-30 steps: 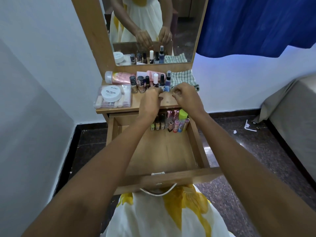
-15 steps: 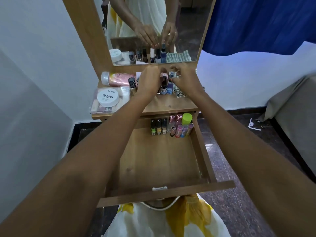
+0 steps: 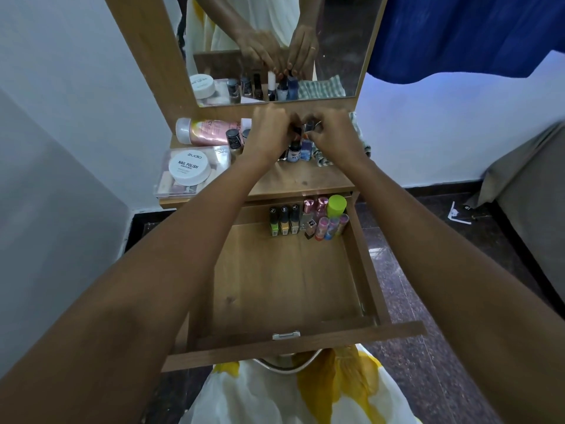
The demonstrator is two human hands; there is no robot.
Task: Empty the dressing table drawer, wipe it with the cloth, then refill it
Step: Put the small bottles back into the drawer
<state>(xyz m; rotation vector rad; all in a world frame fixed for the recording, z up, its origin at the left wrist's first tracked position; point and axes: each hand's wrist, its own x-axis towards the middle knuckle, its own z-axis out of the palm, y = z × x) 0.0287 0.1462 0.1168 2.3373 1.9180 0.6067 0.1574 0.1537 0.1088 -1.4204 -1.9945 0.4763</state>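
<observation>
The wooden drawer [image 3: 336, 335] is pulled out, its floor mostly bare. At its back stands a row of small nail polish bottles [image 3: 284, 221] and a green-capped one [image 3: 336, 205]. On the table top, both my hands are at a row of upright nail polish bottles [image 3: 294, 150] under the mirror. My left hand [image 3: 269, 133] and my right hand [image 3: 333, 134] each pinch a bottle cap, knuckles nearly touching. The checked cloth [image 3: 364, 145] lies behind my right hand, mostly hidden.
A pink bottle [image 3: 211, 131] lies at the back left of the top. A white nail polish remover tub [image 3: 189, 166] sits on a clear box [image 3: 163, 186]. A mirror [image 3: 336, 41] rises behind. A blue curtain [image 3: 458, 32] and a grey covered bed [image 3: 535, 185] are at right.
Both hands moved from the table top's front edge back to the row of bottles under the mirror and closed on their caps. The view shifted closer over the drawer.
</observation>
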